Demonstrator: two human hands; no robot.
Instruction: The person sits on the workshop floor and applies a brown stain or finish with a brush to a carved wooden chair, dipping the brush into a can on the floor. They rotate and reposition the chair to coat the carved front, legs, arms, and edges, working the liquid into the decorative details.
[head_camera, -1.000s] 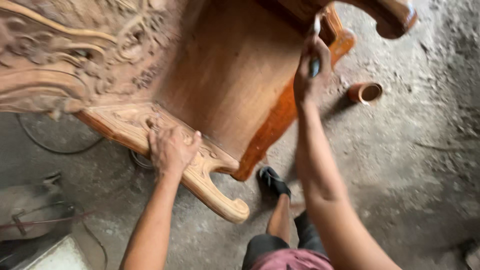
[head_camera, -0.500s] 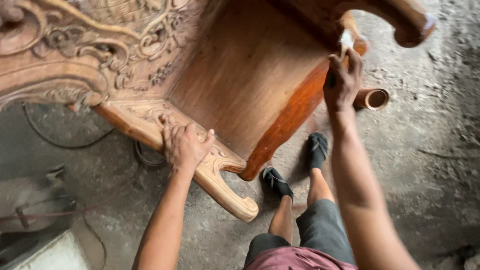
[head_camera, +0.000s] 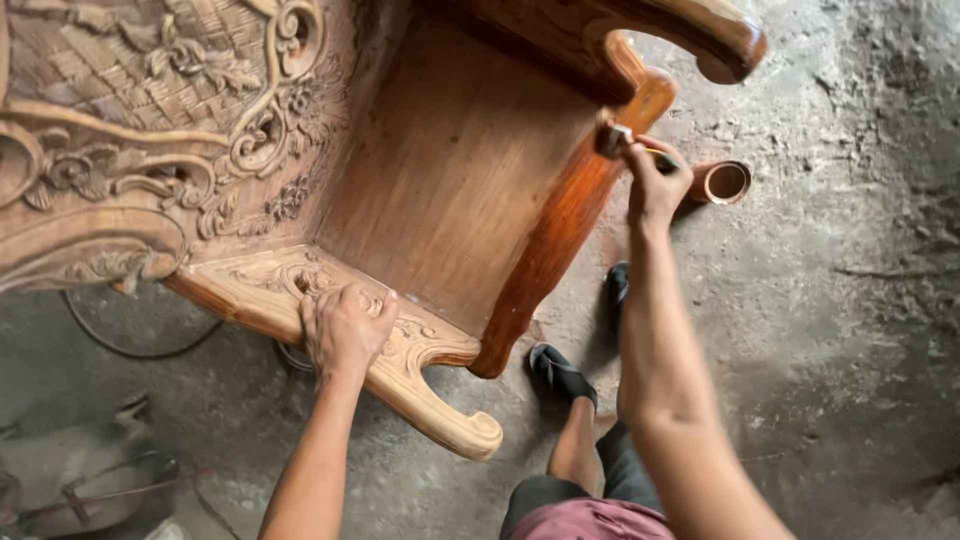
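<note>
Right hand (head_camera: 655, 185) now further up the darker stained leg (head_camera: 560, 240), grip closed on brush (head_camera: 612, 138); left hand (head_camera: 345, 328) flat (not gripping) on carved rail (head_camera: 420, 375), steadying.

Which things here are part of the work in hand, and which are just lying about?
In use: carved wooden chair, steadied by the left hand; paintbrush in the right hand, against the darker chair leg.

Lying about: round tin on the floor; cable; metal tools.
</note>
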